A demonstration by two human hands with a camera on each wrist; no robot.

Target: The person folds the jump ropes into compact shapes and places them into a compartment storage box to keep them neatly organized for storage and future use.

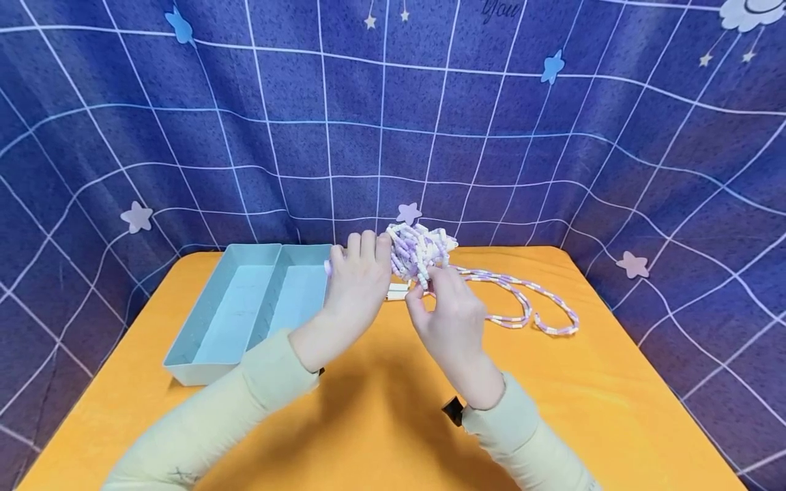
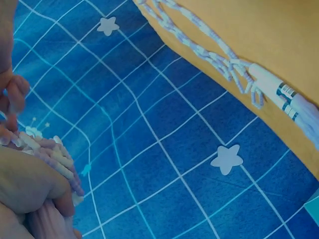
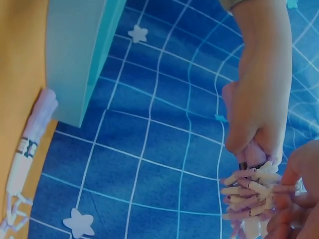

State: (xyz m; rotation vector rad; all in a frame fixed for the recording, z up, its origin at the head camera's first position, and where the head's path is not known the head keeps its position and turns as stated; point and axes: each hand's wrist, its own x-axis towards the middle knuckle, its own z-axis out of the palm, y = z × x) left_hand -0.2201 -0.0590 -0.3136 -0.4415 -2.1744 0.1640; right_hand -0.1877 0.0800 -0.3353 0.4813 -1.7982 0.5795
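Note:
My left hand [image 1: 364, 273] grips the handles of a beaded jump rope, its knuckles facing me; a purple handle end [image 1: 328, 268] pokes out on its left. From the other side of that fist bunches the rope's purple-and-white beaded cord [image 1: 419, 247], gathered in a thick bundle above the table. Thumb and fingers of my right hand [image 1: 453, 310] pinch the cord at the bundle's near side, as the right wrist view also shows close to the beads [image 3: 251, 194]. A second beaded jump rope [image 1: 555, 300] lies behind on the table, its white-and-purple handles [image 2: 271, 84] side by side.
A light blue two-compartment tray [image 1: 264, 317] stands at the left of the table, beside my left forearm. The orange tabletop [image 1: 589, 395] ends at a blue curtain [image 1: 393, 150] with a white grid and stars, which hangs behind and around it.

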